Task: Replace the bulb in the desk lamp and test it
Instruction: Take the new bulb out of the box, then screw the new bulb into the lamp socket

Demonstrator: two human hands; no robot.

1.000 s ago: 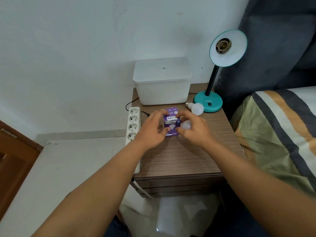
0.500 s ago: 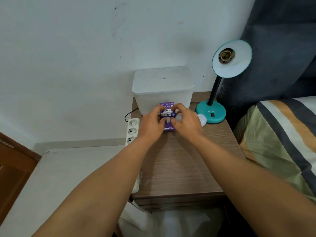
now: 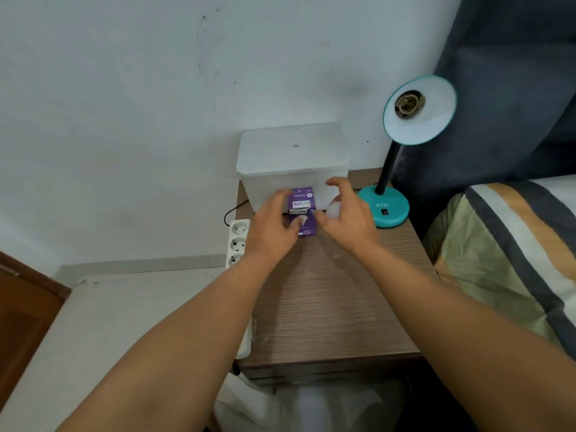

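A teal desk lamp (image 3: 384,208) stands at the back right of the wooden bedside table (image 3: 330,307). Its shade faces me, showing an empty socket (image 3: 409,104). A purple bulb box (image 3: 301,203) stands upright in front of the white container. My left hand (image 3: 271,227) grips the box's left side, thumb across its front. My right hand (image 3: 349,218) is just right of the box with a white bulb (image 3: 333,210) held in it, index finger and thumb spread. A second bulb seen earlier on the table is hidden behind my right hand.
A lidded white plastic container (image 3: 294,160) sits against the wall at the table's back. A white power strip (image 3: 238,241) hangs along the table's left edge. A bed with a striped cover (image 3: 505,260) borders the right side, with a dark curtain (image 3: 514,88) behind the lamp.
Both hands carried the purple box away from me to the front of the white container, where it now stands. My right hand's fingers have come off the box and spread.
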